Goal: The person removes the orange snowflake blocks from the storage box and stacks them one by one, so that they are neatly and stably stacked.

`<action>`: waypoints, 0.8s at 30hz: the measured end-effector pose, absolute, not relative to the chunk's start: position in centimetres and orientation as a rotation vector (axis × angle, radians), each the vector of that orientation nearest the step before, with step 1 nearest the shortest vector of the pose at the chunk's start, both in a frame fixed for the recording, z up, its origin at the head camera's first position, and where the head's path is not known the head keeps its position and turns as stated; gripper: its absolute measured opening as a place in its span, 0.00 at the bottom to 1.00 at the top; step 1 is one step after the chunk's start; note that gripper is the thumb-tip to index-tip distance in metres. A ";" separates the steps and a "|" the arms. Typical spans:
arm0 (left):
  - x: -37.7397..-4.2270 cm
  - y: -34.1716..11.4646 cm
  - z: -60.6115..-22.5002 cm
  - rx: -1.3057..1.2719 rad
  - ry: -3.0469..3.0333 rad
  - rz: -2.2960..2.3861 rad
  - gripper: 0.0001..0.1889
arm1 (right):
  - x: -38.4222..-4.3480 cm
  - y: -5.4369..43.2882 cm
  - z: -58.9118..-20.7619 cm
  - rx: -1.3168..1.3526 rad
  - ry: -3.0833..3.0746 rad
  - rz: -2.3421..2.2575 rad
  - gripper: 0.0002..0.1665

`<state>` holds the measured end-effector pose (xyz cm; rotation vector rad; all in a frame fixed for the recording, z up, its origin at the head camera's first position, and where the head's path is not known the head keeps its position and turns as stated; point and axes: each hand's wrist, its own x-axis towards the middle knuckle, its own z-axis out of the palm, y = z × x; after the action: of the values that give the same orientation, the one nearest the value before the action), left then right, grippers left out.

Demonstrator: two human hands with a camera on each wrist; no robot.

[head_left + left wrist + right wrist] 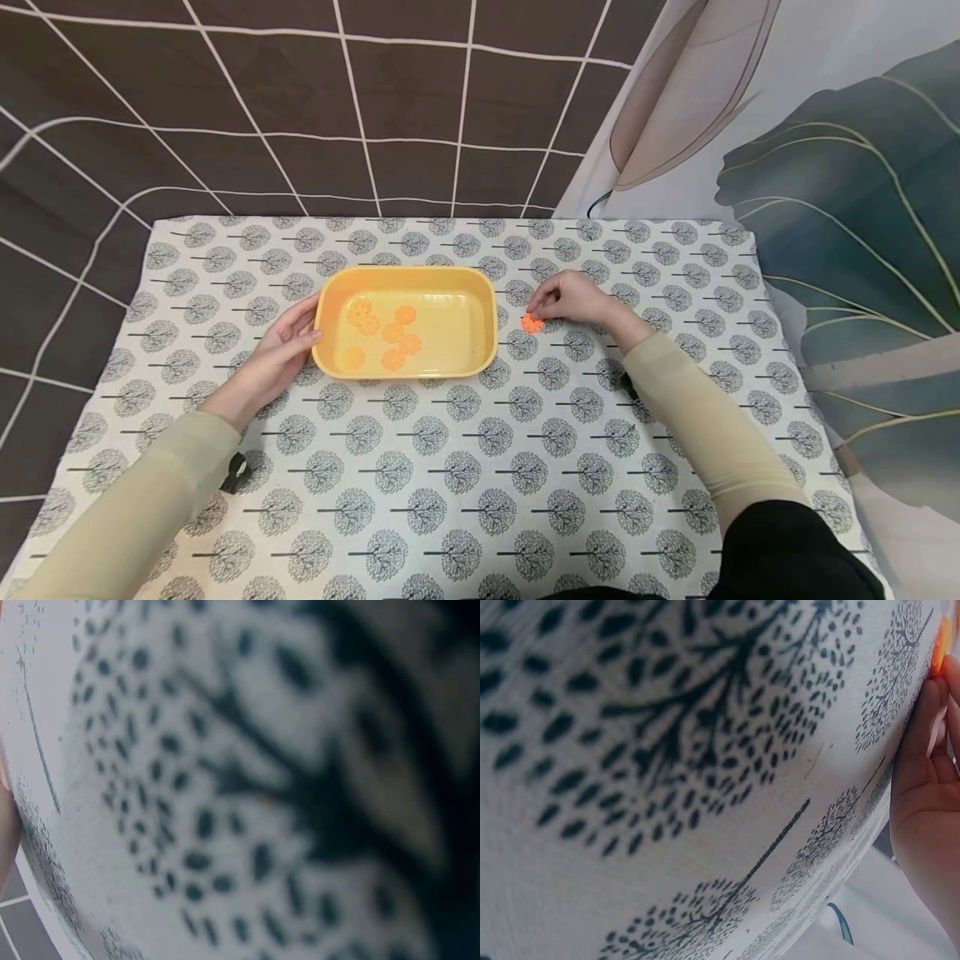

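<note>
A shallow yellow plastic tub [480,364] stands on the patterned cloth, with several orange scalloped discs [392,332] lying flat at the left and middle of its floor. My left hand [279,352] holds the tub's left side, its thumb at the rim and the other fingertips partly hidden by the wall. To the right of the tub, my right hand [572,297] pinches a single brighter orange scalloped disc [532,323] at cloth level. The right wrist view catches that disc's edge [943,646] by the fingertips. In the left wrist view, blurred cloth fills most of the picture.
The white cloth [465,475] with grey tree prints covers the table. Behind it hangs a dark brown sheet [405,92] with white grid lines. A pale curtain [847,192] with large leaf prints borders the right side.
</note>
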<state>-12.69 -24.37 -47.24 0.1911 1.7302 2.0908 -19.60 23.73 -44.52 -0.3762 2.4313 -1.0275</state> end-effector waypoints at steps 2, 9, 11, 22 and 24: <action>-12.7 -24.4 -47.2 0.194 1.732 2.090 0.37 | -19.6 23.7 -44.5 -0.381 2.435 -1.025 0.06; -12.8 -24.4 -47.2 0.197 1.731 2.090 0.37 | -19.7 24.0 -44.7 -0.384 2.435 -1.043 0.07; -12.8 -24.3 -47.3 0.192 1.733 2.085 0.37 | -19.9 24.1 -44.9 -0.383 2.429 -1.065 0.08; -12.7 -24.4 -47.3 0.179 1.734 2.083 0.38 | -20.6 22.5 -42.1 -0.501 2.464 -1.154 0.08; -12.7 -24.4 -47.3 0.182 1.736 2.084 0.38 | -20.8 21.8 -41.4 -0.528 2.477 -1.168 0.07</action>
<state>-12.66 -24.39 -47.35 0.1817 1.7356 2.0839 -20.75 21.82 -41.43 -0.5281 2.4765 -1.1683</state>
